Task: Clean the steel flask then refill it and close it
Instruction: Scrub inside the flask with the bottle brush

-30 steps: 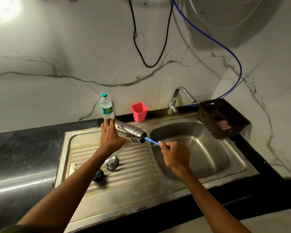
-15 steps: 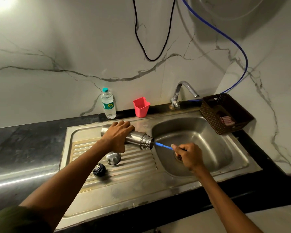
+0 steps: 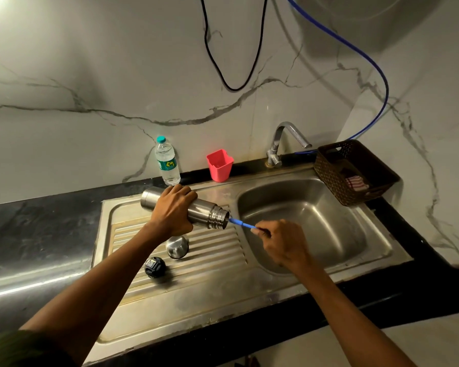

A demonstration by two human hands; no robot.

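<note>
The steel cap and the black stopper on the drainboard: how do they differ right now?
The steel cap is shiny bare metal; the black stopper is dark with a pale patch on top. The steel cap looks larger and lies farther back, just under the left hand; the black stopper lies nearer the front, to its left. Both rest loose on the ribbed drainboard, off the flask.

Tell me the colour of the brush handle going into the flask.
Blue: the brush handle shows best in the head view, between the flask mouth and the right hand.

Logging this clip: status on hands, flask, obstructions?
Left hand grips steel flask, sideways, mouth toward basin. Right hand pinches blue brush, tip at mouth. Steel cap, black stopper off, on drainboard. Nothing blocking.
</note>
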